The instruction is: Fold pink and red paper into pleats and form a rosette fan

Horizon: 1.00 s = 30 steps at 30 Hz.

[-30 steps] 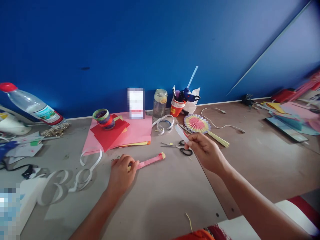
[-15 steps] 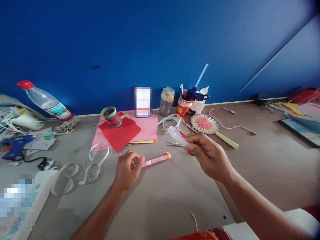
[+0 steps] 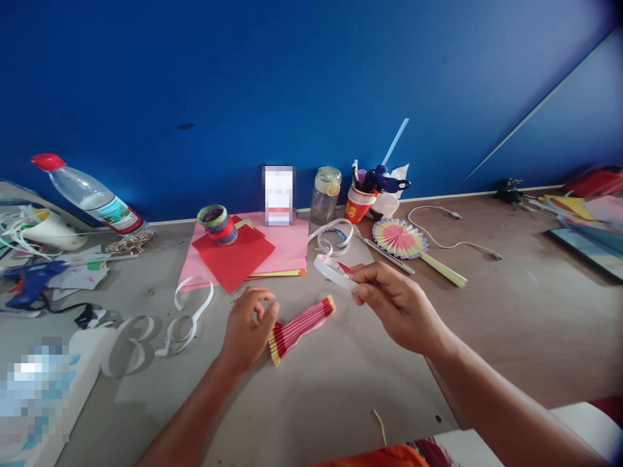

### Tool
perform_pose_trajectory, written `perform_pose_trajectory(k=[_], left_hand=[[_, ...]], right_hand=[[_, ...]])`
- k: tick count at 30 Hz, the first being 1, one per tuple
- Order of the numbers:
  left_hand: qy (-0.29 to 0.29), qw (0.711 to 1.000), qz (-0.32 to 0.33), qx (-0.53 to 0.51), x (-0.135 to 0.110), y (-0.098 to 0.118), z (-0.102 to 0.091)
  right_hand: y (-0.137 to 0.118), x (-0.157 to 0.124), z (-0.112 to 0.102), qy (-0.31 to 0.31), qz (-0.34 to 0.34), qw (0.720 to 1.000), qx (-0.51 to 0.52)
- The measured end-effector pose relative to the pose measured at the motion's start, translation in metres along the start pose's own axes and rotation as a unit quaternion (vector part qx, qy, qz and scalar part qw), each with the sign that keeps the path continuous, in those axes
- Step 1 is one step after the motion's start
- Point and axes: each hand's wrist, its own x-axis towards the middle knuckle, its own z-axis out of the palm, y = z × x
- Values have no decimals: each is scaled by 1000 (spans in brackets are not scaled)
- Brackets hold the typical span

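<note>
My right hand (image 3: 396, 301) pinches a roll of white double-sided tape (image 3: 335, 275) between thumb and fingers, holding it above the table. Below it, a pleated paper strip (image 3: 302, 327) in pink, red and yellow lies with its folds partly spread. Beside the strip's left end is my left hand (image 3: 248, 324), its thumb and curled fingers apart with nothing gripped. Whether the thumb touches the paper edge I cannot tell.
Red paper (image 3: 238, 259) and pink sheets (image 3: 287, 250) lie behind, topped by coloured tape rolls (image 3: 217, 225). A pleated round fan (image 3: 399, 239), a craft knife (image 3: 388, 254), a red paper cup (image 3: 359, 204) and a bottle (image 3: 325, 198) stand or lie rightward. Loose white strips (image 3: 195, 318) curl left.
The pleated paper has come out of my left hand's grip and its folds have sprung apart. My right hand has shifted slightly left and down with the tape roll.
</note>
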Motion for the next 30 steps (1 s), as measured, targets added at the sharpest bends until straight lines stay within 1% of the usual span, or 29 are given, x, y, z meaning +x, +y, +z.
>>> perform_pose_trajectory(k=[2, 6, 7, 9, 11, 14, 16, 18, 19, 21, 22, 23, 24, 25, 26, 27, 28, 30], left_hand=[[22, 999, 35, -23, -2, -3, 1], [42, 987, 142, -64, -7, -8, 3], [40, 984, 157, -74, -8, -8, 3], [20, 982, 161, -97, -9, -6, 2], [-13, 982, 134, -131, -10, -2, 1], [-97, 972, 51, -207, -10, 6, -3], [-168, 946, -19, -276, -9, 10, -6], [-233, 904, -81, -350, -8, 13, -8], [-257, 882, -105, -381, -8, 14, -9], [-287, 848, -138, -424, -8, 15, -9], [-294, 838, -148, -434, -8, 15, -9], [-299, 834, -154, -438, -8, 14, -9], [-301, 834, -156, -435, -9, 14, -9], [-304, 837, -156, -428, -9, 14, -9], [-302, 843, -156, -416, -9, 14, -9], [-294, 854, -152, -401, -9, 14, -9], [-277, 868, -143, -386, -9, 14, -8], [-219, 898, -113, -365, -10, 13, -7]], right_hand=[[-1, 0, 1, -25, 5, 1000, 13], [-5, -2, 9, -84, 10, 996, 39], [-6, -3, 11, -97, 15, 994, 47], [-7, -5, 17, -126, 34, 989, 74], [-8, -7, 22, -157, 61, 979, 120], [-3, -10, 28, -192, 87, 954, 213], [2, -11, 33, -192, 99, 933, 288], [8, -13, 39, -176, 125, 903, 372], [11, -14, 42, -165, 145, 884, 412], [16, -16, 47, -152, 183, 846, 477], [17, -16, 49, -152, 197, 830, 499], [18, -17, 50, -156, 204, 818, 514], [19, -17, 51, -164, 208, 812, 520], [19, -17, 51, -173, 209, 813, 516], [18, -17, 50, -179, 207, 819, 504], [17, -17, 49, -180, 201, 833, 483], [15, -18, 48, -176, 191, 854, 451], [10, -19, 45, -158, 163, 909, 351]])
